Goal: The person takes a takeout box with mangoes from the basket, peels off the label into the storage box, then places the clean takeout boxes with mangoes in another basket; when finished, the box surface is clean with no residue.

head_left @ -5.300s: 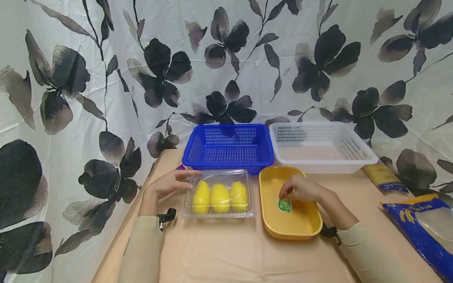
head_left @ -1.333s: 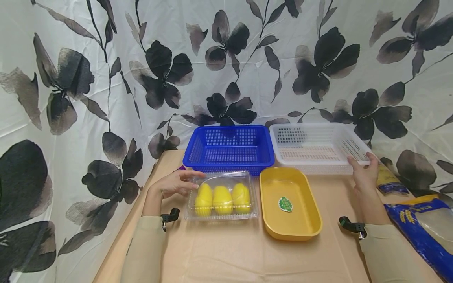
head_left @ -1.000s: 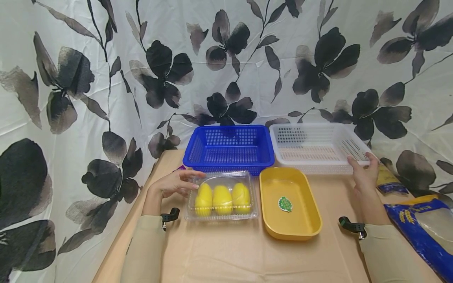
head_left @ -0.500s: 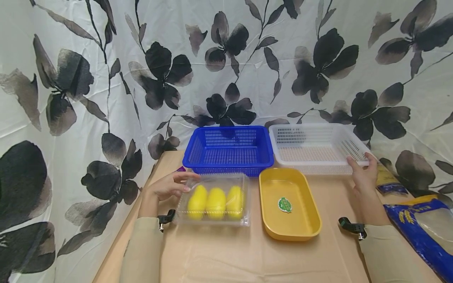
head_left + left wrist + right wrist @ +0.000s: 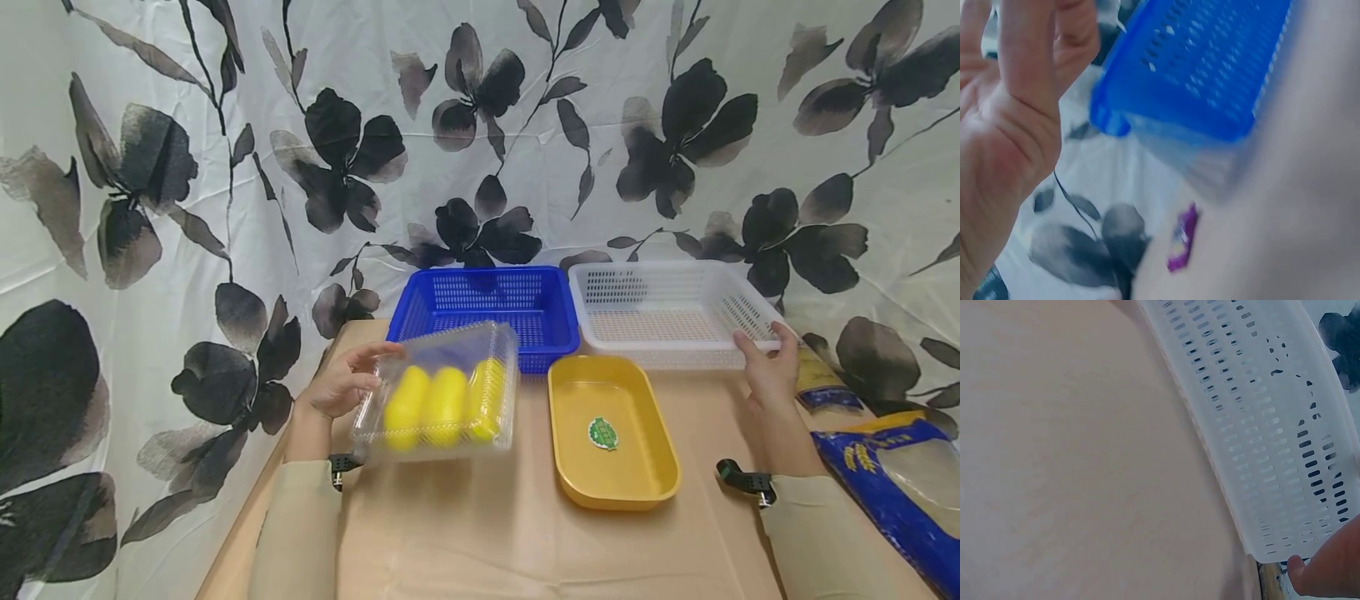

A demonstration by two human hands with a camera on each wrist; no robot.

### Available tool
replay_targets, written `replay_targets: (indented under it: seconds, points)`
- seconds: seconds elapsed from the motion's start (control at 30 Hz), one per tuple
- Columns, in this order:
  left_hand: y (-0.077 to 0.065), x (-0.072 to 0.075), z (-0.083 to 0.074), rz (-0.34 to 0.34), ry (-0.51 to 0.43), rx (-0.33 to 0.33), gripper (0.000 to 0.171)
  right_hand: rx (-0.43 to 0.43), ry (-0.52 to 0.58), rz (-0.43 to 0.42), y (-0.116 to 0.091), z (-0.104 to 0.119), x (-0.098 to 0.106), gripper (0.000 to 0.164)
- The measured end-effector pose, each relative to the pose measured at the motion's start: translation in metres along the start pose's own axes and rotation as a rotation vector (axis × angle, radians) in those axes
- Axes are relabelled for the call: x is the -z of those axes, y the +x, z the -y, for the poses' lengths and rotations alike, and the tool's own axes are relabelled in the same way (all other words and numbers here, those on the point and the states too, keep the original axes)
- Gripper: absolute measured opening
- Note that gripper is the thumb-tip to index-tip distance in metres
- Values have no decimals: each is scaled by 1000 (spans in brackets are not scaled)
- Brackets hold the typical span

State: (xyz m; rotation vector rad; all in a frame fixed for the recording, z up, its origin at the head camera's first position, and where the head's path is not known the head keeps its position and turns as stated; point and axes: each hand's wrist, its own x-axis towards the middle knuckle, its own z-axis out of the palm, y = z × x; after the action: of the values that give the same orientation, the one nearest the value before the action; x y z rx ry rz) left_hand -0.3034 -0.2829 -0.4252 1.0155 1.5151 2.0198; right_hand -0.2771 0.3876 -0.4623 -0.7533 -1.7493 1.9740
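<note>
My left hand (image 5: 339, 385) holds a clear plastic clamshell box (image 5: 457, 346) by its left rear edge, in the head view. Raised off the table and tilted, the box overlaps the front of the blue basket (image 5: 558, 337). Inside it lie three smooth yellow oval pieces (image 5: 444, 402). The left wrist view shows the palm and fingers of that hand, with the box mostly blurred. My right hand (image 5: 776, 371) grips the white basket (image 5: 675, 354) at its front right corner; its thumb shows at the rim in the right wrist view.
A yellow tray (image 5: 622, 475) with a green round sticker (image 5: 602, 433) stands right of the box. At the right lie a blue bag (image 5: 862, 475) and a smaller yellow packet (image 5: 825, 379). A purple wrapper (image 5: 1183, 237) lies left of the blue basket. A floral curtain (image 5: 570, 167) hangs behind.
My left hand has slid the box left and forward, then lifted and tilted it. Earlier my right hand was at the sticker in the yellow tray; it has since moved to the white basket's corner.
</note>
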Motion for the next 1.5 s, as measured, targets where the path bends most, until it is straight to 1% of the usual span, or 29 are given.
replay_targets:
  seconds: [0.1, 0.2, 0.3, 0.4, 0.5, 0.57, 0.67, 0.73, 0.9, 1.0, 1.1, 1.2, 1.33, 1.5]
  points:
    - [12, -9, -8, -78, 41, -28, 60, 0, 12, -9, 1, 0, 0, 78]
    - [26, -18, -13, -160, 89, -35, 60, -2, 22, -14, 1, -1, 0, 78]
    - [43, -26, -16, -216, 82, -42, 60, -4, 13, -20, 2, -2, 0, 77]
    - [65, -31, -15, -270, 79, -46, 60, -5, 18, -15, 3, -2, 0, 78]
    - [90, -36, -13, -335, 111, -35, 59, -11, 11, -10, 4, -3, 1, 78]
    - [107, -39, -10, -376, 146, -13, 57, -15, 7, -6, 4, -3, 2, 80]
    - [130, -43, -5, -418, 184, 20, 56, -15, -3, -11, 3, -2, 3, 79]
    - [146, -47, -3, -441, 208, 33, 55, -11, -32, -7, 3, -1, 4, 79]
    - [187, -57, 1, -458, 241, 34, 53, 14, -108, -14, 4, -1, 4, 77]
    - [215, -66, 2, -443, 229, 36, 54, 23, -97, -25, 5, -2, 4, 76]
    - [241, -78, 5, -423, 225, 43, 54, 22, -61, -31, 6, -3, 5, 76]
    - [264, -91, 9, -408, 234, 57, 54, 21, -52, -45, 7, -4, 5, 75]
    - [286, -104, 16, -404, 249, 73, 54, 37, -105, -43, 8, -5, 5, 75]
    - [306, -115, 25, -394, 246, 76, 55, 60, -155, -20, 8, -4, 3, 75]
